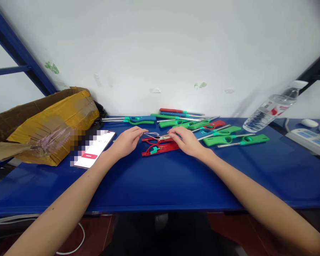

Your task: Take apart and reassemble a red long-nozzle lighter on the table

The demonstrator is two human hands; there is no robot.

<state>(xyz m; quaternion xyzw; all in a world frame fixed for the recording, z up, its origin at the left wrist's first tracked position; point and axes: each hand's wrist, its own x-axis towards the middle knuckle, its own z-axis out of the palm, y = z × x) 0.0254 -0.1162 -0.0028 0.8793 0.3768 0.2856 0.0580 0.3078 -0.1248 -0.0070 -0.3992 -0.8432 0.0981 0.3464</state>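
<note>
Two red plastic shell halves lie side by side on the blue table, the nearer red half (162, 148) with a small teal trigger in it. Across the farther half rests a silvery inner part (164, 137) with thin pale wires running left from it. My left hand (129, 140) pinches the end of a small thin metal piece at the wires' left end. With fingertips pressed together, my right hand (185, 140) grips the right end of the silvery part and covers the right side of the red shells.
Several green, blue and red lighters (229, 140) lie behind and to the right. A phone (94, 149) and a taped cardboard box (56, 128) are at left. A water bottle (269, 110) and a white device (312, 140) stand at right.
</note>
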